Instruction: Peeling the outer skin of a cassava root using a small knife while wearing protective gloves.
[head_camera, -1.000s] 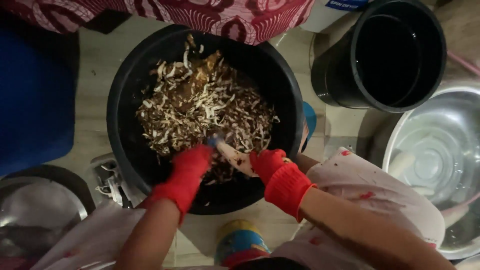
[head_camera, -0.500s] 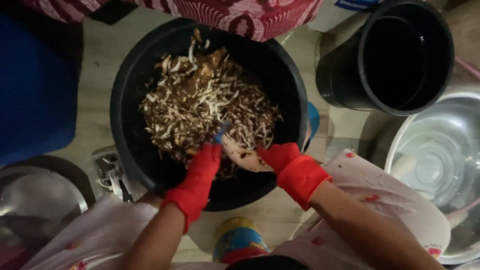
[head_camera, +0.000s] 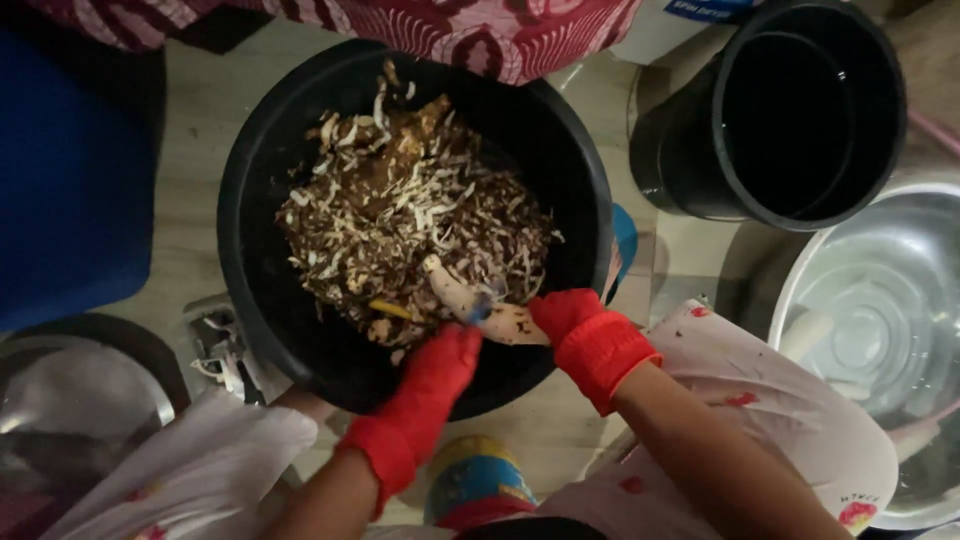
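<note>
Both my hands wear red gloves over a large black tub (head_camera: 250, 250) full of brown and white peelings (head_camera: 400, 220). My right hand (head_camera: 580, 325) grips a pale, partly peeled root (head_camera: 470, 300) by its near end. My left hand (head_camera: 435, 375) is closed just left of it, with a small blue-handled peeler (head_camera: 480, 310) pressed against the root. The root lies over the tub's near side, above the heap of peelings.
An empty black bucket (head_camera: 800, 110) stands at the upper right. A steel basin (head_camera: 870, 330) holding water sits at the right, another steel bowl (head_camera: 80, 400) at the lower left. Red patterned cloth (head_camera: 450, 30) lies at the top, something blue (head_camera: 60, 180) at the left.
My hands have shifted slightly right and nearer along the tub's near side. The root has turned, its pale tip now pointing left over the peelings.
</note>
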